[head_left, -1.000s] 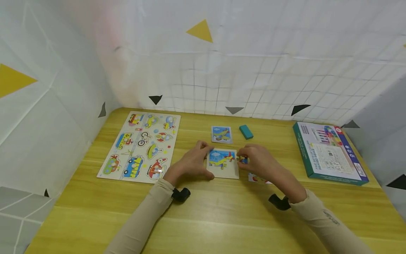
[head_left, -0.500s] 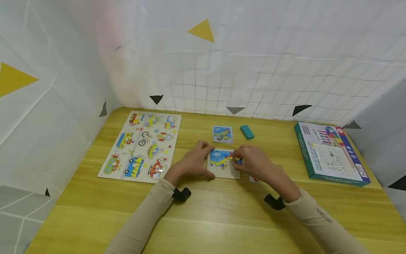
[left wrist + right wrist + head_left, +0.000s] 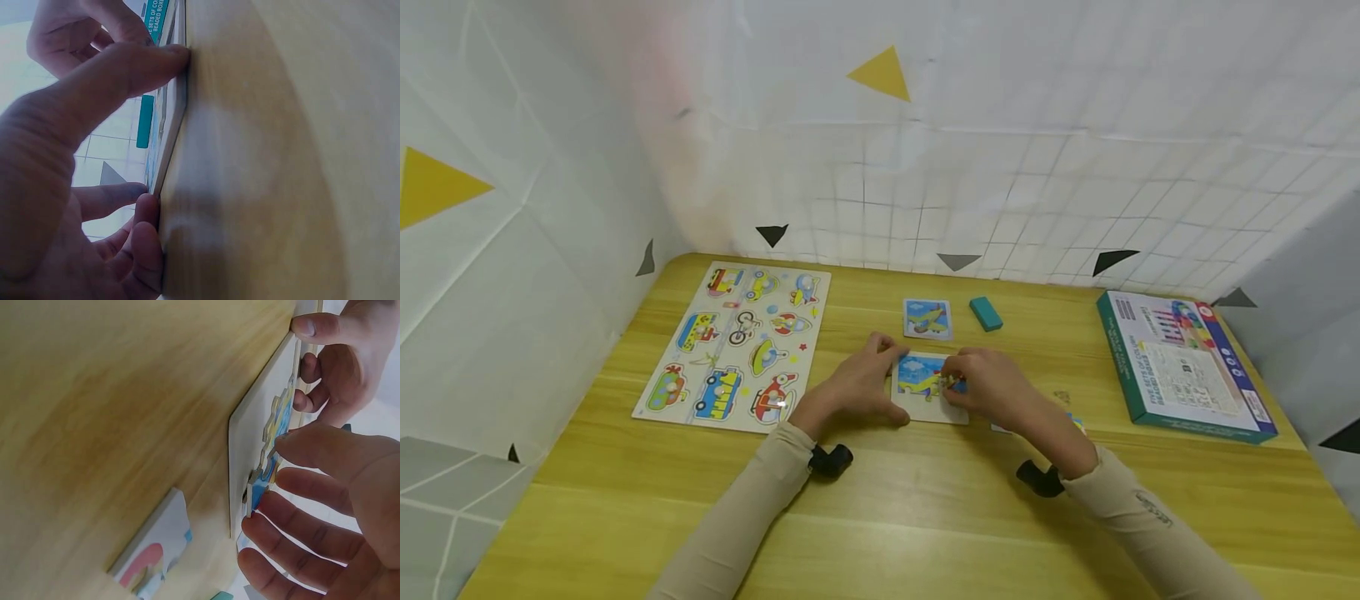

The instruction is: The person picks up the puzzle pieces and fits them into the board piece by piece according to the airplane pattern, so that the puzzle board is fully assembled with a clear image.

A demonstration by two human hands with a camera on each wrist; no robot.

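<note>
A small puzzle board (image 3: 936, 410) with a blue and yellow plane picture lies on the table. My left hand (image 3: 863, 382) grips its left side, thumb at the near corner and fingers at the far corner; in the left wrist view the left thumb (image 3: 125, 69) presses the board's edge. My right hand (image 3: 996, 385) pinches a blue puzzle piece (image 3: 257, 490) over the board's right part, beside the joined pieces. A picture card (image 3: 927, 320) of a yellow plane lies behind the board. Another piece (image 3: 156, 540), white and pink, lies right of the board, partly under my right arm.
A large vehicle peg board (image 3: 801, 350) lies at the left. A teal block (image 3: 986, 314) sits behind my right hand. At the right is a boxed set (image 3: 1187, 367). Loose pieces (image 3: 1062, 397) lie near my right forearm. A white curtain (image 3: 985, 100) stands behind the table.
My right hand has moved left with the blue piece, from the board's right edge to over the board. My left hand has stayed on the board.
</note>
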